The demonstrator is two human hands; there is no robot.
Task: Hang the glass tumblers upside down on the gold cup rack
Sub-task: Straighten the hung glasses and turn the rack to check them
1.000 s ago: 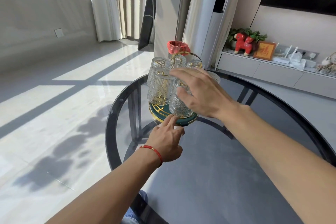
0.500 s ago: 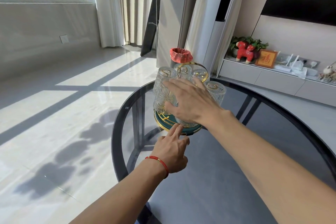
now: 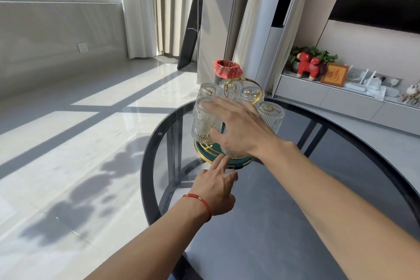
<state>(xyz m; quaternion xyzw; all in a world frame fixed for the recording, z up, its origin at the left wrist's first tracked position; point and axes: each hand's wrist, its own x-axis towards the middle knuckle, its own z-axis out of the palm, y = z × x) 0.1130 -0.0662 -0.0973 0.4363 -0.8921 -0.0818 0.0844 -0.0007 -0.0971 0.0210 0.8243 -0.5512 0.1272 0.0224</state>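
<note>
The gold cup rack (image 3: 259, 89), with a ring handle on top and a green, gold-rimmed base (image 3: 201, 150), stands at the far edge of the round dark glass table (image 3: 295, 211). Several ribbed glass tumblers hang on it upside down, among them one at the left (image 3: 202, 125) and one at the right (image 3: 271, 116). My right hand (image 3: 241, 129) lies over the front tumbler (image 3: 234, 154) with fingers spread and hides most of it. My left hand (image 3: 216, 191) touches the base's front rim with two outstretched fingertips.
The table's dark rim (image 3: 145, 166) curves close to the left of the rack, with sunlit floor beyond it. A bin with a red bag (image 3: 228, 68) stands behind the rack. A low shelf with a red figurine (image 3: 306, 66) runs along the right wall.
My right hand has lowered the front tumbler onto the rack and its fingers have spread off the glass. The left hand has stayed at the base.
</note>
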